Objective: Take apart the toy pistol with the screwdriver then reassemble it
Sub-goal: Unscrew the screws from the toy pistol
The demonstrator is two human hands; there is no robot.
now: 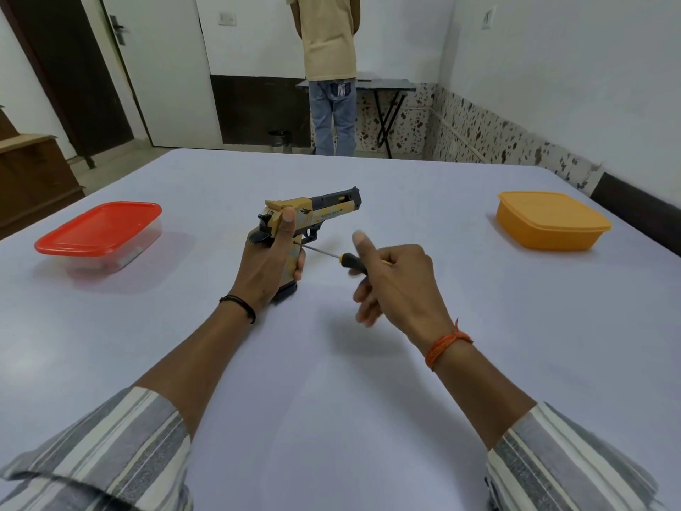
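Two striped sleeves [110, 448] sit closest to us, one on each forearm, rolled back from the wrists. We count two hands. Our left hand [265, 260] wraps its fingers and thumb around the grip of one toy pistol [324, 210], tan and black, held above the middle of the white table [331, 400] with its barrel aimed to the right and away. Our right hand [398, 278] curls around the black and yellow handle of one screwdriver [331, 255], thumb raised; the fingers are blurred. The metal shaft runs left, and its tip meets the pistol grip just beside our left thumb. We see two lidded containers: a clear box with a red lid [99, 234] to the left, and an orange box [551, 223] to the right, both well apart from the pistol. One black band [239, 307] circles the left wrist, one orange thread [446, 346] the right. One person [331, 68] stands beyond the table.
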